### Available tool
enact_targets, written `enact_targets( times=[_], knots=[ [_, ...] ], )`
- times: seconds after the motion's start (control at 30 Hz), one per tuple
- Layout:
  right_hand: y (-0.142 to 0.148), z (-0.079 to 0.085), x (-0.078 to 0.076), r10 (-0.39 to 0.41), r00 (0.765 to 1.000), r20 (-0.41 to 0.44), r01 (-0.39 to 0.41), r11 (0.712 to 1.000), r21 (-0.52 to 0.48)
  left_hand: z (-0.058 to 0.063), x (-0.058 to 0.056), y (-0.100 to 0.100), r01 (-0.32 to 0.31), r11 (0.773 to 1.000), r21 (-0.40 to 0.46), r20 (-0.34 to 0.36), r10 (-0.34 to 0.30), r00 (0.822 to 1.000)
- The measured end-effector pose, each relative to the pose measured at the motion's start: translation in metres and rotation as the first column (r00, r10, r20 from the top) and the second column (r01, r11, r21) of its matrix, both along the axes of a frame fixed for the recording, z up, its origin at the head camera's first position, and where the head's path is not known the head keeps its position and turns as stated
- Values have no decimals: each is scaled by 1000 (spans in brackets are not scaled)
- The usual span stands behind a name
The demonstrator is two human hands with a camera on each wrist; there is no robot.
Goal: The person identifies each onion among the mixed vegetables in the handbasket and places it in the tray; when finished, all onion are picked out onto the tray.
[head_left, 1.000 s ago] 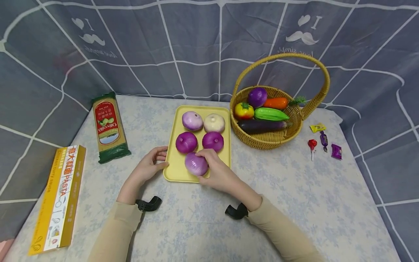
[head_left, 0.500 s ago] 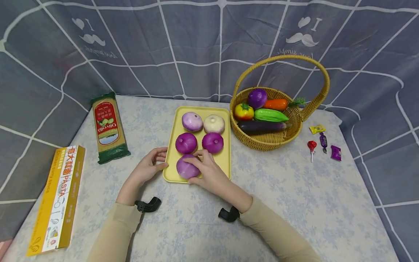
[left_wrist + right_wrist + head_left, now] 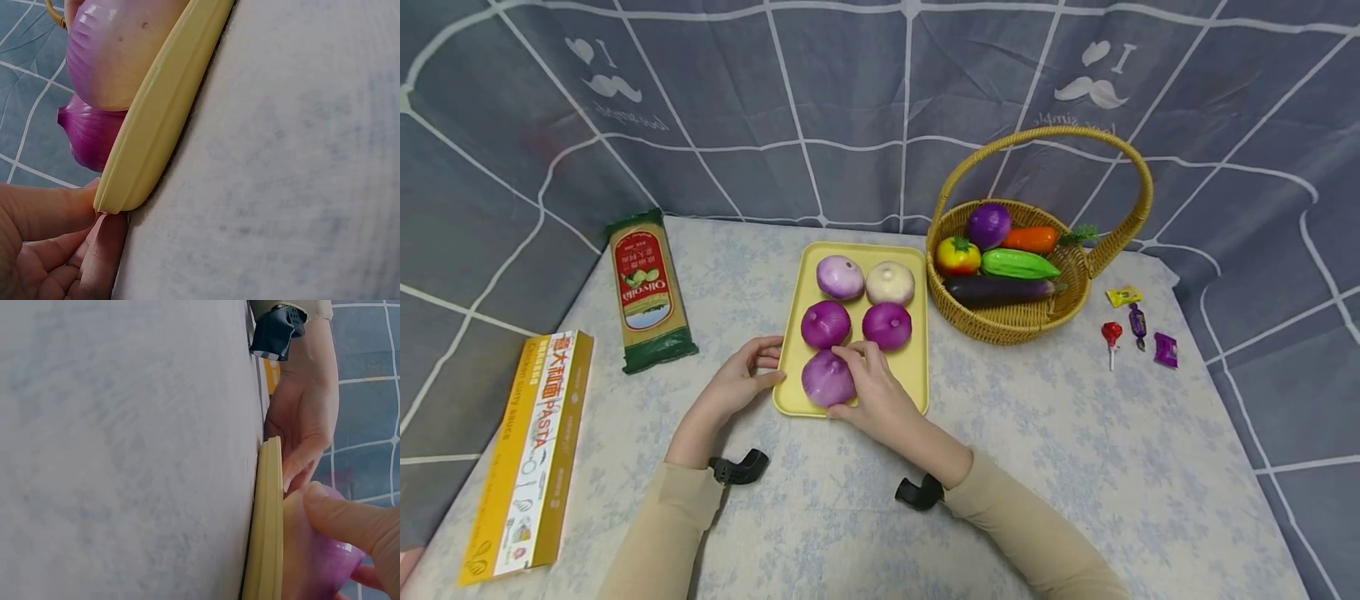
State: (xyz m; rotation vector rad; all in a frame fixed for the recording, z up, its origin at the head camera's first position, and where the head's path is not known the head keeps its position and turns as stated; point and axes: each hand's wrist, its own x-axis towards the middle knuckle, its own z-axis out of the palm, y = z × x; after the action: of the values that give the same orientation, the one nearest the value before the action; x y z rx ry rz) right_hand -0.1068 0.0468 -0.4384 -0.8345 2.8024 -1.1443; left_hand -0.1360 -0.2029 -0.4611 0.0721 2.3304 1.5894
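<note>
A yellow tray (image 3: 912, 379) lies on the table with several onions in two columns. My left hand (image 3: 741, 382) pinches its left rim, thumb above and fingers below, as the left wrist view shows at the tray edge (image 3: 150, 119). My right hand (image 3: 883, 396) holds a light purple onion (image 3: 823, 379) at the tray's front left; thumb and fingers are round its right side. In the right wrist view that onion (image 3: 319, 556) sits against the tray. Behind it are two dark purple onions (image 3: 825, 323), then a pale purple one (image 3: 840, 278) and a white one (image 3: 891, 283).
Right of the tray stands a wicker basket (image 3: 1000, 329) with toy vegetables and a tall handle. Candies and a red lollipop (image 3: 1112, 333) lie farther right. On the left are a pasta packet (image 3: 647, 287) and a yellow pasta box (image 3: 527, 458). A grey curtain (image 3: 850, 108) hangs behind.
My right hand has shifted the light purple onion leftward in the tray, into line with the left column, and turned it so its tip points more upward. My left hand stays at the rim.
</note>
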Motion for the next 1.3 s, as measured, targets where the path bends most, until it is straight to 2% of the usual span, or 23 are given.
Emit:
enact_targets(
  times=[0.2,0.4,0.5,0.67,0.8,0.97,1.13,1.3],
  knots=[
    [7,4,3,12,1000,2,-12,1000,-13,0,1,1,-9,1000,-4,-5,9,1000],
    [23,16,-3,18,995,-94,-29,992,-123,3,1,2,2,1000,11,-7,-2,1000],
    [35,25,-12,-30,993,-117,9,985,-172,2,0,1,4,1000,10,-11,-4,1000],
    [63,50,-36,-180,981,-73,159,960,-228,0,0,1,5,1000,0,-10,-5,1000],
    [89,70,-58,-287,958,-25,265,913,-309,0,1,0,-6,1000,-10,-5,6,1000],
    [118,85,-80,-403,915,22,388,863,-322,0,0,0,-14,1000,-27,-8,14,1000],
    [142,92,-102,-516,855,54,507,810,-293,1,0,1,-14,1000,-26,-9,14,1000],
    [156,93,-120,-591,805,54,578,758,-302,1,1,1,-9,1000,-23,-5,9,1000]
  ],
)
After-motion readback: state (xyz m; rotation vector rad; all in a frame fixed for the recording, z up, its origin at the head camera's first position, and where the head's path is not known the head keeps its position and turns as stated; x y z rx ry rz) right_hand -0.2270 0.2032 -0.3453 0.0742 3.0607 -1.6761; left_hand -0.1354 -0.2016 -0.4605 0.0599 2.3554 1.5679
